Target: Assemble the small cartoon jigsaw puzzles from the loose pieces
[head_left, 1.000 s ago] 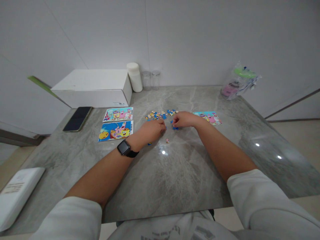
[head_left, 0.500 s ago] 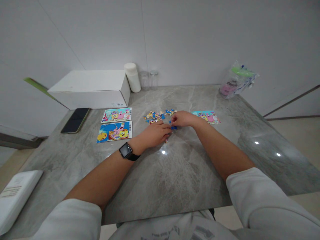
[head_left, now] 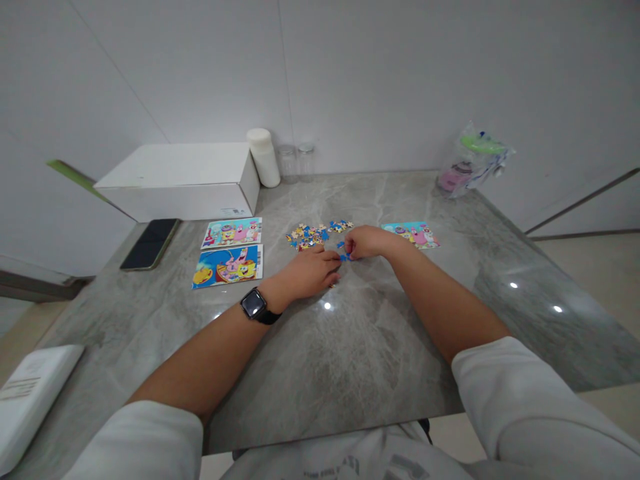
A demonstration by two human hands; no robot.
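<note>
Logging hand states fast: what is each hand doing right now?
Left hand: curled, fingertips at the blue puzzle piece; grip cannot be told.
Right hand: closed, pinching the same piece.

No text legible anywhere. White box [head_left: 180,181]: small label on its front face near the lower right corner, print too small to read. White pad [head_left: 31,395] at left tabletop edge: dark printed lines, unreadable. Grey lettering on the person's shirt [head_left: 350,465], cut off and blurred. Lower picture card [head_left: 228,265]: barcode-like strip, illegible.
</note>
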